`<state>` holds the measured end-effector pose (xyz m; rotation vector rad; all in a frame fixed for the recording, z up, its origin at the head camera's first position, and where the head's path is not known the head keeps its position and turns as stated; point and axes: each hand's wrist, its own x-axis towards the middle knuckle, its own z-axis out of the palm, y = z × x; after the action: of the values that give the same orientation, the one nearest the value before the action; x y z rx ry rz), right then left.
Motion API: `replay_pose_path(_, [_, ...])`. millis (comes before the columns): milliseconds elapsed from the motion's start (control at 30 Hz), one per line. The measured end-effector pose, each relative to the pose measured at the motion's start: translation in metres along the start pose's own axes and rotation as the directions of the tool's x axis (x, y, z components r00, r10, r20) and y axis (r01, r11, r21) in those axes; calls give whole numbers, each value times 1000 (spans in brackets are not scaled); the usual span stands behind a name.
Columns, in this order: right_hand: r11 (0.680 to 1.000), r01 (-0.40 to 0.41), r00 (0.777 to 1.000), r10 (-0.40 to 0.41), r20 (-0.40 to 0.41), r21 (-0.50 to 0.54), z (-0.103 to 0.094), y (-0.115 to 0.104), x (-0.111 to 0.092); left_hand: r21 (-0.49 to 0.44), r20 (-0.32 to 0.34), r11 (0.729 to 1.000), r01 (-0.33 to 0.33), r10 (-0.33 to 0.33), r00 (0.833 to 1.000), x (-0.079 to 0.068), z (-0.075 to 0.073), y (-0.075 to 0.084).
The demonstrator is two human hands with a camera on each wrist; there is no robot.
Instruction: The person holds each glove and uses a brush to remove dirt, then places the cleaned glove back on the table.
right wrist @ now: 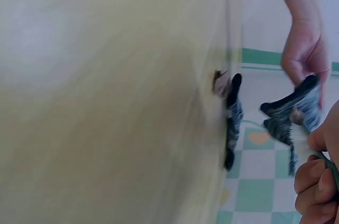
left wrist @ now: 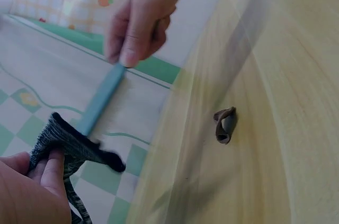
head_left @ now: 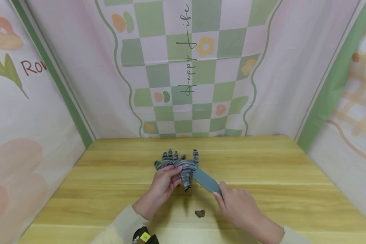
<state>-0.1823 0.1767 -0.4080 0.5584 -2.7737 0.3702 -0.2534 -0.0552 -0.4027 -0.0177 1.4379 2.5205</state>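
**Got a left hand (head_left: 164, 183) and a right hand (head_left: 239, 206) busy with a striped glove (head_left: 186, 166) and a teal paddle (head_left: 206, 181)**

Biggest thing first: a green-and-white checkered curtain (head_left: 157, 74) hung past the far edge of the wooden table (head_left: 262, 162), with "Happy Life" running up it sideways.

Both forearms reached in over the table from the near side, cream sleeves at the wrists, angled toward each other. The left one slanted up and to the right, thumb laid over the striped glove and fingers tucked under it, so that was a proper pinch. The right one came from the near right corner side, fingers wrapped round the paddle's handle, thumb lying along it.

The striped glove was held up off the wood around the middle of the table, cuff pointing toward the near side. A second glove (head_left: 165, 162) lay just left of it, fingers aimed at the far edge.

The teal paddle pointed up and left, its tip at the held glove's cuff end; couldn't tell how hard it pressed, if at all. A black band (head_left: 145, 236) with a yellow patch sat by the left sleeve.

Smallest: a curled brown scrap (head_left: 199, 214) on the table's near half, between the hands. No clue what it was.
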Motion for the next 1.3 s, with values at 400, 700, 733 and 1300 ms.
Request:
replay_pose_path(400, [998,-63,998,64,-27,11,-2,15,-3,7,6,1000,10,-10,1000,0,0,2])
replay_pose_path(700, [997,69,987,-64,-147,26,-11,0,2,27,22,1000,14,-14,1000,-2,5,-3])
replay_pose_path(733, [996,88,984,-85,-159,13,-10,-2,2,23,22,1000,16,-16,1000,-2,6,-3])
replay_pose_path(1300, [999,33,999,-33,-43,6,-1,-3,-2,-7,8,1000,29,-29,1000,-3,5,-2])
